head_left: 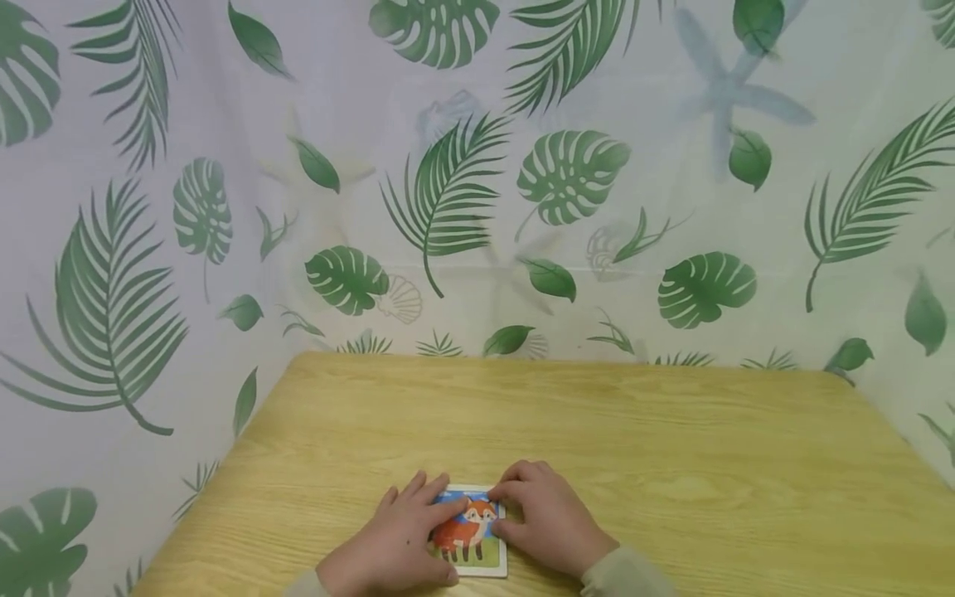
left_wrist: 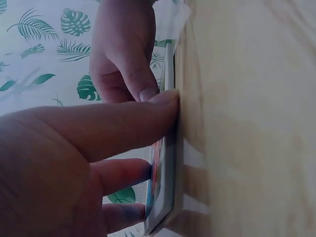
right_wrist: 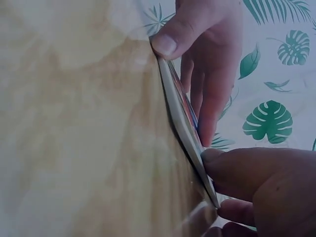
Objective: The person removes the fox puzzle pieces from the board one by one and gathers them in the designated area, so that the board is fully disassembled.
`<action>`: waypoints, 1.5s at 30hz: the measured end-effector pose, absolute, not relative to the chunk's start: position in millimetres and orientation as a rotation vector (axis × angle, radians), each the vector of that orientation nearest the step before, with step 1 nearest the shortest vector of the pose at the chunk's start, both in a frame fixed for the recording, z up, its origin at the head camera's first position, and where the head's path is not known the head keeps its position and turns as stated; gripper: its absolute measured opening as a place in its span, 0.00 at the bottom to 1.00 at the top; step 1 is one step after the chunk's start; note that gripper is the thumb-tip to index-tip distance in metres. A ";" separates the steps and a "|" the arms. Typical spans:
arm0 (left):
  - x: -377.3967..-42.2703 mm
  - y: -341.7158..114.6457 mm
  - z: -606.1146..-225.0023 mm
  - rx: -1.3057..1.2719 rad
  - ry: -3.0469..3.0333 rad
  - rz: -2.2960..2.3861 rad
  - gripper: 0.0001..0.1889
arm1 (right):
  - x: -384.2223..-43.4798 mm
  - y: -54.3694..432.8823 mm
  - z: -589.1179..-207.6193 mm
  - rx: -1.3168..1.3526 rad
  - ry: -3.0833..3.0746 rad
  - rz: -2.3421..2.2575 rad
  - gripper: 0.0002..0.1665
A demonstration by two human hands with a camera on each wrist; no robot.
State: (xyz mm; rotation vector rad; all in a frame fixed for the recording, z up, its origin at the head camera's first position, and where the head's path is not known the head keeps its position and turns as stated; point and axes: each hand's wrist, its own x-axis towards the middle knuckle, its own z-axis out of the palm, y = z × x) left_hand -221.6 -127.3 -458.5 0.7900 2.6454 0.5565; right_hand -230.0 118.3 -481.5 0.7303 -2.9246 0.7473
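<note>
A square board with a white rim and a fox picture lies flat on the wooden table, its thin edge showing in the left wrist view. My left hand lies over the board's left part with fingers spread on the picture, and its thumb touches the near edge. At the right side, the bent fingers of my right hand hold the far right corner. The right thumb is on the board's face and a fingertip is by the corner. Part of the picture is hidden under the left hand.
The light wood table extends around the board on all sides. Behind it and to the left hangs a white curtain printed with green leaves.
</note>
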 end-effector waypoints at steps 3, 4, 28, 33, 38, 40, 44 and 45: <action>-221.7 -128.5 -457.7 0.785 2.648 0.536 0.44 | -230.9 114.5 -477.3 0.726 -2.951 0.734 0.18; -222.0 -128.6 -457.6 0.781 2.646 0.533 0.44 | -231.3 113.3 -476.2 0.722 -2.955 0.731 0.17; -224.1 -132.2 -458.4 0.794 2.634 0.579 0.44 | -238.2 102.6 -487.2 0.472 -2.864 1.176 0.08; -224.1 -133.9 -458.7 0.792 2.643 0.572 0.44 | -235.9 104.9 -486.3 0.375 -2.790 1.452 0.03; -224.2 -132.9 -458.7 0.794 2.654 0.568 0.45 | -233.4 112.4 -483.6 0.229 -2.731 1.567 0.02; -224.2 -132.5 -458.8 0.794 2.649 0.576 0.44 | -233.2 117.3 -483.3 0.177 -2.714 1.569 0.03; -224.5 -133.1 -458.9 0.796 2.649 0.581 0.44 | -233.5 127.8 -484.2 0.117 -2.699 1.558 0.03; -224.4 -133.7 -458.9 0.798 2.650 0.580 0.44 | -233.6 130.6 -484.7 0.115 -2.698 1.557 0.03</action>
